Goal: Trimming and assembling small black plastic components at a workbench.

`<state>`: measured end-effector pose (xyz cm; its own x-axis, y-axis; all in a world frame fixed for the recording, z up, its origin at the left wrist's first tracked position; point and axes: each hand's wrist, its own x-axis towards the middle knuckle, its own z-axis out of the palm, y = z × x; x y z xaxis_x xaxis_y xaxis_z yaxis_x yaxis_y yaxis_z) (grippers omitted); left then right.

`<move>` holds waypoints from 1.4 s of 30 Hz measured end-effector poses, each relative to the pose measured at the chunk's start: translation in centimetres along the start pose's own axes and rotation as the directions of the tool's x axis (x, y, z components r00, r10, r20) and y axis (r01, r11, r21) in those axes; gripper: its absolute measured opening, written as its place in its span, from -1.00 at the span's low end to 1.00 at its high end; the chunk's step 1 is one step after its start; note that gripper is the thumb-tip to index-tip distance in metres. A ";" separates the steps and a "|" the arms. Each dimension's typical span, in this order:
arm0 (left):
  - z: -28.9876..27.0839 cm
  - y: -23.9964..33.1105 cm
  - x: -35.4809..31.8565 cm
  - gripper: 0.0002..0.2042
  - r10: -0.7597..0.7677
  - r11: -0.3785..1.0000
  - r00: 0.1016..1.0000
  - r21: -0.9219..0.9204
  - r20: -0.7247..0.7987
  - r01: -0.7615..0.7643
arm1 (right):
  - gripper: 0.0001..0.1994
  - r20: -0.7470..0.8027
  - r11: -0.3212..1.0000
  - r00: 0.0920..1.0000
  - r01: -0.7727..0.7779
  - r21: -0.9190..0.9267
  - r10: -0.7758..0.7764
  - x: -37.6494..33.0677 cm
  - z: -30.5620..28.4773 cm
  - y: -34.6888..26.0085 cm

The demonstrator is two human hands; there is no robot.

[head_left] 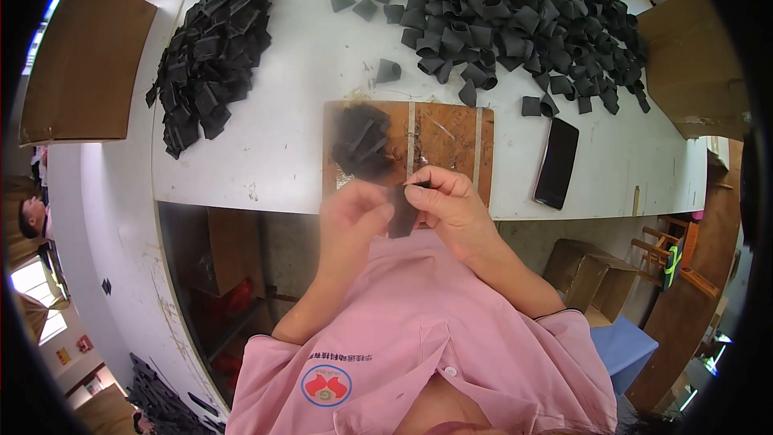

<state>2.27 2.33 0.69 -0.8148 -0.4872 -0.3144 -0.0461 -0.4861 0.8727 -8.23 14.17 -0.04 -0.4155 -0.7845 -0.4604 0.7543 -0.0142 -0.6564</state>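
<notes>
Between my two hands, just off the table's front edge, is a small black tapered piece of sheet material (401, 224). My left hand (353, 213) pinches its left side with thumb and fingers. On its upper right corner, the thumb and fingertips of my right hand (448, 203) are closed. Right behind the hands lies a brown board (448, 138) with pale strips across it. A small heap of flat black pieces (362, 141) rests on the board's left part, slightly blurred.
A big pile of curved black loops (515, 16) covers the table's (290, 113) far right. Flattened black pieces (211, 56) form a long heap at left. A phone (557, 163) lies right of the board. Cardboard boxes (88, 60) flank the table; a stool (632, 350) stands lower right.
</notes>
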 end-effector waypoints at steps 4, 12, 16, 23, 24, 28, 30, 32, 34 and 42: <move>0.6 0.5 0.4 -0.88 -0.097 0.961 0.991 -0.250 0.092 0.117 | -0.89 0.014 0.990 0.999 -0.042 0.133 0.040 -0.5 0.2 -1.5; 0.8 0.6 0.8 -0.88 -0.203 0.974 0.972 -0.075 0.115 0.213 | -0.86 0.000 0.998 1.000 -0.019 0.066 0.019 -0.9 -0.3 -1.6; 0.9 0.4 0.8 -0.91 -0.174 0.984 0.980 -0.004 0.096 0.176 | -0.87 0.007 1.000 1.000 0.003 -0.021 -0.003 -0.6 -1.1 -1.1; 2.0 -0.3 0.4 -0.94 0.083 0.959 0.995 0.276 -0.050 -0.066 | -0.82 0.124 0.052 0.517 0.312 -0.949 -0.847 -0.4 0.4 -0.7; 2.0 -0.4 0.3 -0.95 0.162 0.934 0.984 0.333 -0.069 -0.130 | -0.81 0.137 0.188 0.630 0.421 -0.887 -0.765 -0.9 0.9 -0.9; 2.7 -0.1 0.2 -0.97 0.281 0.796 0.959 0.550 0.033 -0.252 | -0.86 0.218 0.216 0.629 0.539 -0.814 -0.746 -0.2 0.6 0.1; 2.7 -1.0 0.4 -0.95 0.596 0.395 0.789 0.800 0.151 -0.452 | -0.86 0.281 0.078 0.561 0.531 -0.844 -0.778 0.1 0.9 0.0; 2.9 -1.8 0.4 -0.93 0.573 0.594 0.819 0.704 -0.029 -0.390 | -0.88 0.403 -0.192 0.501 0.420 -0.887 -0.766 0.4 1.6 -0.2; 2.8 -1.2 0.7 -0.91 0.505 0.764 0.841 0.554 -0.194 -0.331 | -0.90 0.372 -0.173 0.473 0.412 -0.895 -0.799 1.2 1.3 0.1; 3.0 1.1 0.3 -0.86 0.152 0.987 0.985 -0.041 -0.087 -0.156 | -0.95 0.083 0.993 0.995 0.046 0.111 -0.055 0.1 0.9 -1.9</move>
<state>0.19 3.84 2.68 -0.7592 -0.6162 -0.2096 0.1049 -0.4336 0.8950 -9.27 13.53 1.71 -0.4128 -0.8312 -0.3724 0.7862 -0.1188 -0.6064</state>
